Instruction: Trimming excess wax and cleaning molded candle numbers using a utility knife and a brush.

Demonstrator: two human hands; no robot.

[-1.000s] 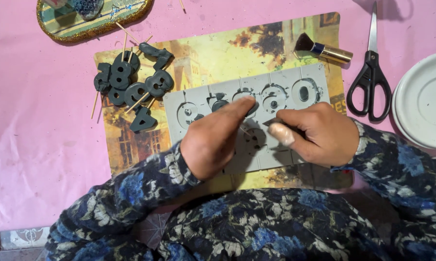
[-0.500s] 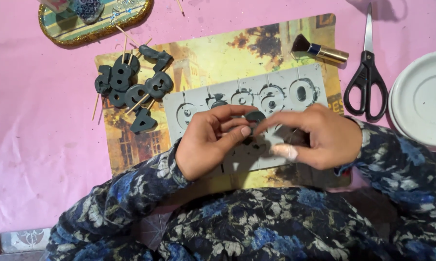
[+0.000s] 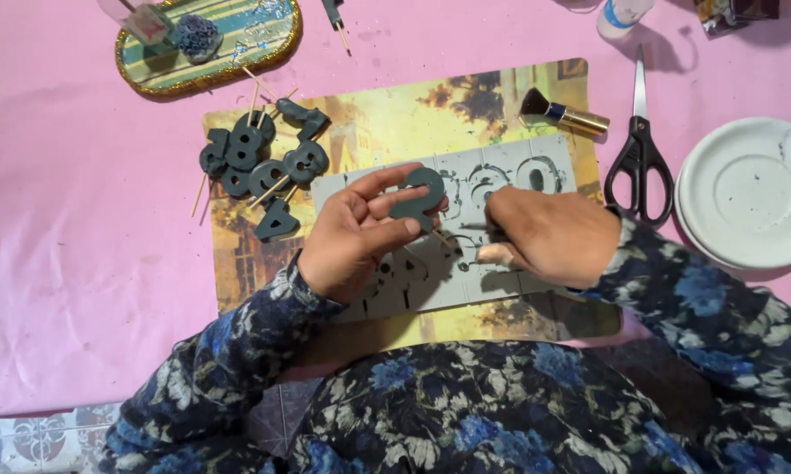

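Pink-covered table (image 3: 79, 263) with a printed mat (image 3: 395, 123); grey number mould (image 3: 501, 272) at centre. Left hand (image 3: 356, 237) pinching a dark cast numeral (image 3: 417, 197) just above the mould, grip closed on it. Right hand (image 3: 549, 237) pressed on the mould, fingers curled, nothing visibly held. Finished numerals on sticks (image 3: 264, 167) piled at ten o'clock; scissors (image 3: 638, 158) at two o'clock; several cavities apparently left

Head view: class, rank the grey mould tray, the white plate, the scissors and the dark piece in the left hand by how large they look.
1. Grey mould tray, though the hands cover part of it.
2. White plate, cut by the frame edge.
3. Scissors.
4. Dark piece, pinched in the left hand.
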